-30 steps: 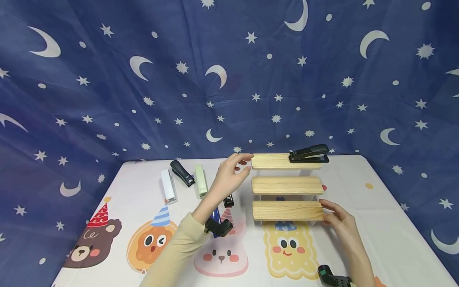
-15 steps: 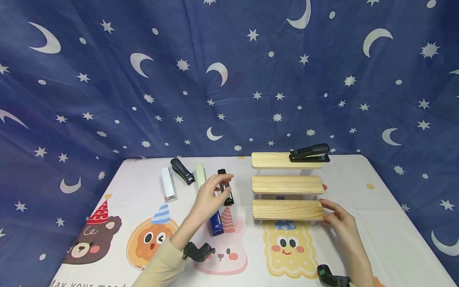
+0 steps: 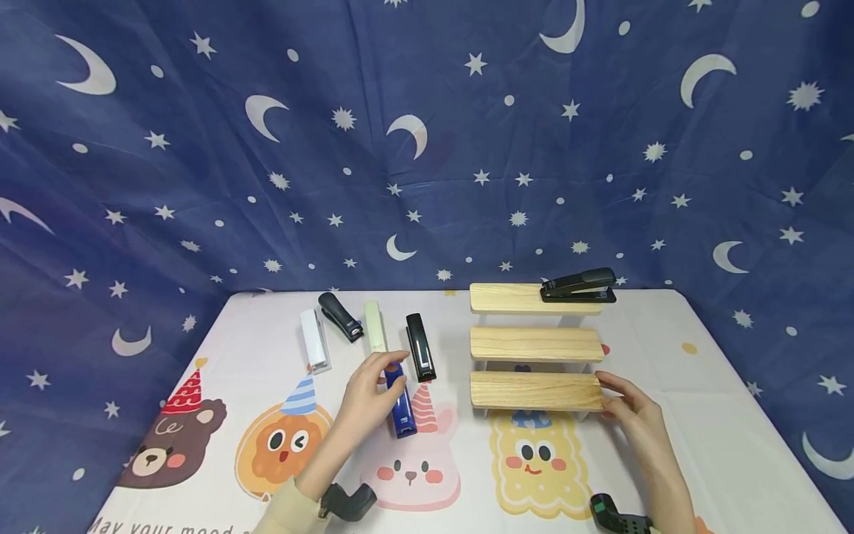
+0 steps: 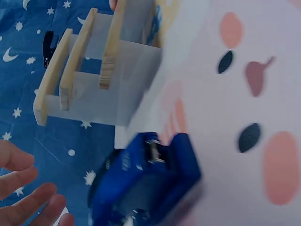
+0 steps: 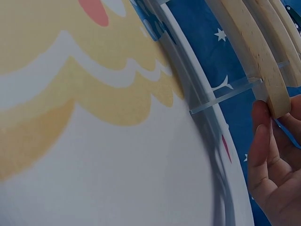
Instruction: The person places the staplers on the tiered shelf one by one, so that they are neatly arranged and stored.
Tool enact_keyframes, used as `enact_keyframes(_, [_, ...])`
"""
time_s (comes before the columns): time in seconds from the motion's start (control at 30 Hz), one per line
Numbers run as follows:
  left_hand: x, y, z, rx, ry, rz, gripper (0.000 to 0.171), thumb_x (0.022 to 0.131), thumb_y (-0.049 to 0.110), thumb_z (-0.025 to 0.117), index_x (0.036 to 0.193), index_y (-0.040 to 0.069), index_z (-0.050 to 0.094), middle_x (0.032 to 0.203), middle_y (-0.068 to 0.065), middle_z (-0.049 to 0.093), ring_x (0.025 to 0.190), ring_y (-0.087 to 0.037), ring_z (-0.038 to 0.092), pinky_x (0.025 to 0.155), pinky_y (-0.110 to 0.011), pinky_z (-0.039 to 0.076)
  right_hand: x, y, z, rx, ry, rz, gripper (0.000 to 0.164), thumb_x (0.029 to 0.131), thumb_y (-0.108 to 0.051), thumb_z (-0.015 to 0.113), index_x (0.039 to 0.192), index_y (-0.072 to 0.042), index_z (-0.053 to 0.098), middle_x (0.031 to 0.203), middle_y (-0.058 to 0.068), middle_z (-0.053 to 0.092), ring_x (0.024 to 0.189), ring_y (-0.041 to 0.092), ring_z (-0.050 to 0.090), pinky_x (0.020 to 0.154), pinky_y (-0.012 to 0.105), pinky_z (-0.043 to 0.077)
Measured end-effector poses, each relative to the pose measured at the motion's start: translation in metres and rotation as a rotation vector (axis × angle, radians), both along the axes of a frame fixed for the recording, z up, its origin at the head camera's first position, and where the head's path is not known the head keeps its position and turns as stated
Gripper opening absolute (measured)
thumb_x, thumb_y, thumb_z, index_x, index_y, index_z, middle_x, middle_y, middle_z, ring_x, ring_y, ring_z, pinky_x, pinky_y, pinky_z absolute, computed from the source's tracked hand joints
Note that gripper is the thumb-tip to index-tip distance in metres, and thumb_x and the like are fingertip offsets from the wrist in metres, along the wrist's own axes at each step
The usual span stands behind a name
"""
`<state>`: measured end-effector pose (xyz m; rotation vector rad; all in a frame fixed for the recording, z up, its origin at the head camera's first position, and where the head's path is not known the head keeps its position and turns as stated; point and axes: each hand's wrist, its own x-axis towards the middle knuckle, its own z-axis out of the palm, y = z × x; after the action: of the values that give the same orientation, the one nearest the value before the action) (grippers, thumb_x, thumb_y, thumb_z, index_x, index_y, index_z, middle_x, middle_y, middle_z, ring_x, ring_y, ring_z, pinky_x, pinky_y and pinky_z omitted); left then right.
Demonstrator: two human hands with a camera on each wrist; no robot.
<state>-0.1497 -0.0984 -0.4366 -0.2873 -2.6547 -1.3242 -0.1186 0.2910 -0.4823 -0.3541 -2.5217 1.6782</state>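
Over the far end of a blue stapler (image 3: pixel 403 417) lying on the table, my left hand (image 3: pixel 372 391) hovers with fingers and thumb apart. In the left wrist view, its fingers (image 4: pixel 33 202) are spread beside the same stapler, with nothing between them. My right hand (image 3: pixel 634 419) pinches the right end of the lowest board on a three-step wooden display shelf (image 3: pixel 527 391). The right wrist view has its thumb and fingers on either side of that board's end (image 5: pixel 277 96). On the top step, toward the right, sits a black stapler (image 3: pixel 579 286).
Right of the green stapler (image 3: pixel 373 325) lies another black stapler (image 3: pixel 420 347). Farther left are a white stapler (image 3: pixel 313 340) and a dark rounded stapler (image 3: pixel 340 316). The tablecloth (image 3: pixel 694 437) has cartoon prints, and a blue starry curtain (image 3: pixel 460 119) stands behind the table.
My left hand has moved from the shelf's left side leftward and down to the blue stapler, uncovering the black one beside it. The right hand keeps its hold on the shelf.
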Motion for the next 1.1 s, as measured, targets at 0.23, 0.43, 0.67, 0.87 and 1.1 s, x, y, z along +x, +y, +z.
enact_keyframes(0.23, [0.009, -0.008, -0.017, 0.053, -0.028, 0.067, 0.041, 0.083, 0.003, 0.066, 0.123, 0.011, 0.063, 0.115, -0.008, 0.064, 0.102, -0.025, 0.062, 0.083, -0.038, 0.054, 0.001, 0.000, -0.001, -0.006, 0.007, -0.025, 0.042, 0.094, -0.010, 0.051, 0.136, -0.003, 0.051, 0.107, -0.029, 0.051, 0.084, -0.003, 0.057, 0.072, 0.017, 0.051])
enact_keyframes(0.43, [0.016, -0.008, -0.031, 0.097, -0.036, 0.136, 0.046, 0.082, 0.001, 0.066, 0.127, 0.011, 0.060, 0.117, -0.011, 0.063, 0.103, -0.026, 0.062, 0.082, -0.037, 0.054, 0.001, 0.000, 0.001, -0.013, 0.007, -0.007, 0.042, 0.095, -0.011, 0.050, 0.136, -0.002, 0.050, 0.107, -0.030, 0.050, 0.086, -0.001, 0.057, 0.073, 0.017, 0.051])
enact_keyframes(0.67, [0.021, -0.003, -0.044, 0.147, -0.072, 0.195, 0.055, 0.081, 0.001, 0.066, 0.134, 0.009, 0.053, 0.121, -0.013, 0.059, 0.103, -0.028, 0.062, 0.083, -0.034, 0.053, 0.001, 0.000, 0.000, -0.011, 0.010, -0.009, 0.042, 0.095, -0.011, 0.050, 0.136, -0.002, 0.050, 0.106, -0.031, 0.050, 0.086, -0.002, 0.057, 0.073, 0.017, 0.051])
enact_keyframes(0.87, [0.026, 0.005, -0.050, 0.174, -0.106, 0.234, 0.061, 0.079, 0.000, 0.068, 0.136, 0.007, 0.049, 0.121, -0.017, 0.055, 0.097, -0.027, 0.061, 0.074, -0.024, 0.052, 0.000, 0.000, 0.000, -0.007, 0.005, -0.008, 0.042, 0.095, -0.011, 0.050, 0.136, -0.002, 0.050, 0.107, -0.030, 0.050, 0.085, -0.003, 0.056, 0.073, 0.018, 0.051])
enact_keyframes(1.1, [0.026, 0.017, -0.057, 0.122, -0.118, 0.284, 0.069, 0.079, 0.008, 0.072, 0.142, 0.012, 0.042, 0.123, -0.012, 0.052, 0.093, -0.018, 0.055, 0.073, -0.024, 0.047, -0.001, -0.001, -0.002, 0.012, 0.007, -0.021, 0.042, 0.095, -0.011, 0.051, 0.136, -0.004, 0.051, 0.109, -0.027, 0.050, 0.085, -0.002, 0.057, 0.072, 0.018, 0.051])
